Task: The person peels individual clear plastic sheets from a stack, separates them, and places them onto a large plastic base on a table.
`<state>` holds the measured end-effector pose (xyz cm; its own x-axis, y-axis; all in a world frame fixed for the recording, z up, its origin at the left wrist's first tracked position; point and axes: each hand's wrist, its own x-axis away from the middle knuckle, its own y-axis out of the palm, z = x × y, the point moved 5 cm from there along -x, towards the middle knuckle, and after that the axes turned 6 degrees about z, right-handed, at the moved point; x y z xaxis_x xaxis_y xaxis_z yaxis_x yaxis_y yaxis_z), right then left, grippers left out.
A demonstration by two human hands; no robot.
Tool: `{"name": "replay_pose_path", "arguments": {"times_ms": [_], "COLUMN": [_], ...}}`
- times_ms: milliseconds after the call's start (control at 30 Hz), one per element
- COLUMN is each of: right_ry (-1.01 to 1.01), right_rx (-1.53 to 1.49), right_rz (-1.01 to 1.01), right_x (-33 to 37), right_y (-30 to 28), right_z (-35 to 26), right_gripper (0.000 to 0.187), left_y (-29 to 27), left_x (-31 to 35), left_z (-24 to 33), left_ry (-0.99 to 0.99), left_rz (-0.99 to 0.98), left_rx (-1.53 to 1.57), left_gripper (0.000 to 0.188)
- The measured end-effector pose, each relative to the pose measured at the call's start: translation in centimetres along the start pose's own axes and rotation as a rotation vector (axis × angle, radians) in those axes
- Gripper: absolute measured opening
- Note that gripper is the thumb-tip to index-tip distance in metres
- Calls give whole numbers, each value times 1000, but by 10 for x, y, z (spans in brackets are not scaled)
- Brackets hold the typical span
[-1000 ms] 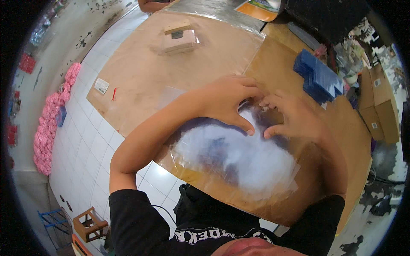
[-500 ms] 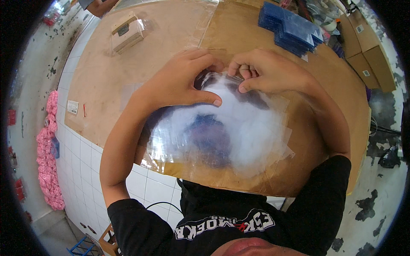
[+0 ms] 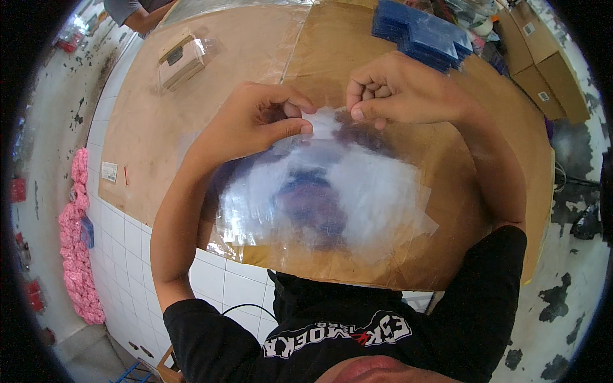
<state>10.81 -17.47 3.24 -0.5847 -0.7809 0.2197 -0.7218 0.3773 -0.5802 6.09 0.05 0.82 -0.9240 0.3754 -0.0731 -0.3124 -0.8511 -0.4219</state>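
Observation:
Glossy clear plastic sheets (image 3: pixel 377 191) lie in a loose, overlapping stack on the cardboard-covered table in front of me, with white glare and a dark reflection on them. My left hand (image 3: pixel 265 121) is at the stack's far edge, its thumb and forefinger closed on a clear plastic sheet (image 3: pixel 327 122) that catches the light. To the right of it, my right hand (image 3: pixel 405 89) is raised just over the same edge. Its fingers are curled in against the thumb; whatever they hold, if anything, is too clear or small to make out.
A clear box with a tan insert (image 3: pixel 182 64) stands far left. Blue-edged clear plastic pieces (image 3: pixel 418 35) are piled far right, near cardboard cartons (image 3: pixel 543 64). A white label (image 3: pixel 109 171) lies by the left edge. Another person's arm (image 3: pixel 143 18) shows at upper left. Pink bundles (image 3: pixel 80 255) lie beyond the table.
My hands have moved slightly apart, the right one up and away from the sheets. My left thumb has drawn back toward its forefinger. The raised, bulging sheet between them now looks flatter.

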Motion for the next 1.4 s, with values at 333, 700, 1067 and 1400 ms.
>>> {"name": "replay_pose_path", "arguments": {"times_ms": [333,700,1067,1400], "right_ry": [-48,95,-220,-440], "right_rx": [-436,-767,146,735], "right_rz": [-266,-310,256,182], "right_x": [3,-2,-6,33], "right_y": [5,15,-10,55], "right_z": [3,13,13,-33], "right_gripper": [18,17,13,43], "left_y": [0,10,13,-4], "left_x": [4,13,7,6], "left_z": [14,43,26,16], "left_ry": [250,828,692,538], "left_rz": [54,241,170,400], "left_rx": [43,-488,-503,-438], "left_gripper": [35,24,12,10]}}
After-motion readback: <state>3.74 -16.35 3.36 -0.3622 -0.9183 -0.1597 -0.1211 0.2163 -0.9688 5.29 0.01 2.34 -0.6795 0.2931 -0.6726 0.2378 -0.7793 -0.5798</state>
